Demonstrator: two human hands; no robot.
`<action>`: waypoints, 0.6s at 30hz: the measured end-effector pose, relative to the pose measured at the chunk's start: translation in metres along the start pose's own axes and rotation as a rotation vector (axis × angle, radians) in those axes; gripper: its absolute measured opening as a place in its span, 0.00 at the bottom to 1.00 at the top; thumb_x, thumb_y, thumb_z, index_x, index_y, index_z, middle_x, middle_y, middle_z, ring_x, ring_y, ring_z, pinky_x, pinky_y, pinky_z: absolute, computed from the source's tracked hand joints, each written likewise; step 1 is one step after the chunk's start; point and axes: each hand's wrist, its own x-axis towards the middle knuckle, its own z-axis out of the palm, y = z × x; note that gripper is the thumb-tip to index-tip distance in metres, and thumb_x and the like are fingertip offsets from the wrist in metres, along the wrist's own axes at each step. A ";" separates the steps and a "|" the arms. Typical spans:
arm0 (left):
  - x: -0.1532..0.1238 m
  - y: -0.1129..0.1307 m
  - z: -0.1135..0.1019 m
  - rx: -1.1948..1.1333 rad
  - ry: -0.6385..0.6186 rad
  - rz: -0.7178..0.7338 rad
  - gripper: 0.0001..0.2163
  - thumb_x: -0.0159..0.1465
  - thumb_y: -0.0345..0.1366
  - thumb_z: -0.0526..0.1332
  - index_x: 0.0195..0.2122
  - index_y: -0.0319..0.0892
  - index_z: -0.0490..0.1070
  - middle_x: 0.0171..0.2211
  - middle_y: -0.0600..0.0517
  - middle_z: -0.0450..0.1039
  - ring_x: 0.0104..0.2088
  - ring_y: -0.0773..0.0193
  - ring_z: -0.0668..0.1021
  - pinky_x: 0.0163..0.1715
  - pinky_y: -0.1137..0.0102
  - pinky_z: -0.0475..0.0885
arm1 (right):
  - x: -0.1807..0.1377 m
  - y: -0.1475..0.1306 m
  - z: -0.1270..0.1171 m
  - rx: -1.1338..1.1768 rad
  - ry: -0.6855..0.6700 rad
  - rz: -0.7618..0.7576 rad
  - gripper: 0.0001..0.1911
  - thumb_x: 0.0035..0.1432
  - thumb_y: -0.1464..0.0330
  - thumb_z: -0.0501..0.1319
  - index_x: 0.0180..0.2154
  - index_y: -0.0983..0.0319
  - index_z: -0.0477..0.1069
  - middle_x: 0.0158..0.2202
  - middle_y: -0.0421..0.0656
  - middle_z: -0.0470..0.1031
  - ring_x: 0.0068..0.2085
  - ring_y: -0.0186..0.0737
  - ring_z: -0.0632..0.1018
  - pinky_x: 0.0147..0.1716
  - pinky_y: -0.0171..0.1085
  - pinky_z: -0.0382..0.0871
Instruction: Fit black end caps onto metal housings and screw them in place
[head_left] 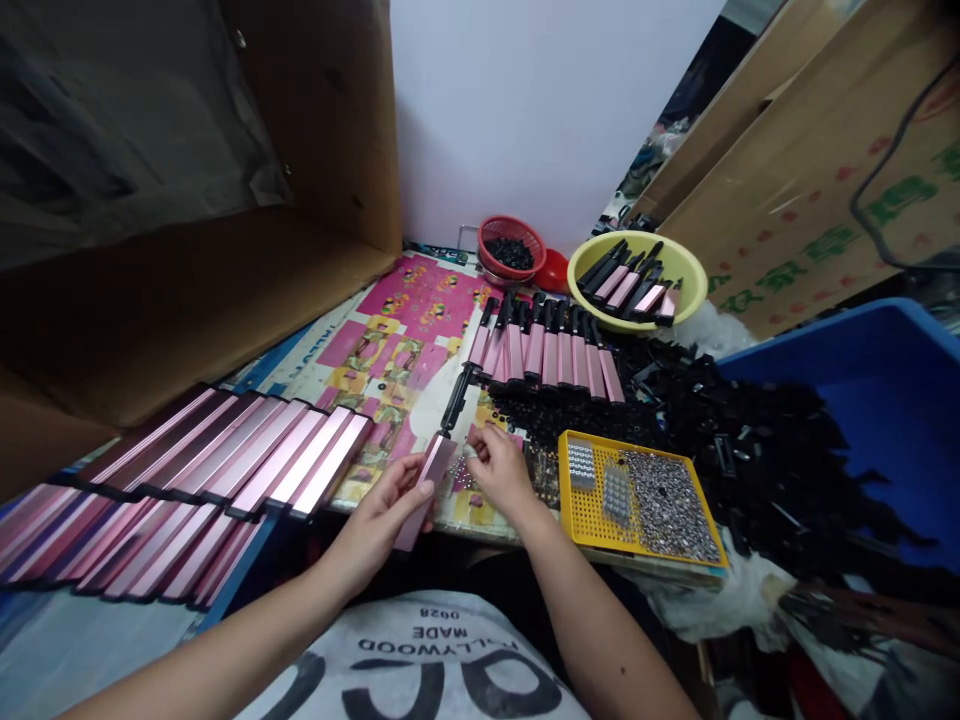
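My left hand (386, 515) is closed round a pink metal bar with a black end piece (439, 450), held slanted above the table's near edge. My right hand (501, 470) is just to its right, fingers pinched over a scatter of small silver bits (461, 472) on the table; what it pinches is too small to name. A row of finished pink bars with black ends (547, 355) lies beyond the hands. A long row of plain pink bars (225, 470) lies at my left.
A yellow perforated tray (581, 515) of small silver parts sits right of my hand. A heap of black plastic pieces (712, 420) spills toward a blue bin (885, 400). A yellow bowl (694, 290) of bars, a red basket (511, 248) and a cardboard box (300, 200) stand behind.
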 end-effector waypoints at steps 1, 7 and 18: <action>0.000 0.000 0.001 0.022 0.006 0.009 0.18 0.58 0.42 0.61 0.49 0.47 0.62 0.45 0.51 0.65 0.35 0.65 0.71 0.28 0.72 0.72 | 0.000 -0.005 -0.003 0.143 0.053 0.020 0.02 0.52 0.71 0.55 0.31 0.61 0.66 0.29 0.40 0.67 0.31 0.35 0.69 0.32 0.34 0.63; -0.007 -0.002 0.009 0.110 -0.048 0.060 0.19 0.59 0.42 0.59 0.51 0.49 0.60 0.43 0.51 0.66 0.38 0.63 0.70 0.32 0.70 0.73 | 0.001 -0.036 -0.019 0.414 0.192 -0.038 0.03 0.55 0.69 0.57 0.32 0.61 0.67 0.30 0.39 0.68 0.33 0.34 0.69 0.35 0.33 0.63; -0.013 -0.007 0.010 0.426 0.056 0.179 0.22 0.60 0.43 0.58 0.55 0.45 0.60 0.47 0.48 0.69 0.38 0.60 0.74 0.34 0.70 0.71 | -0.007 -0.030 0.002 0.950 0.237 0.160 0.09 0.52 0.68 0.60 0.36 0.59 0.62 0.32 0.38 0.67 0.34 0.33 0.71 0.35 0.33 0.65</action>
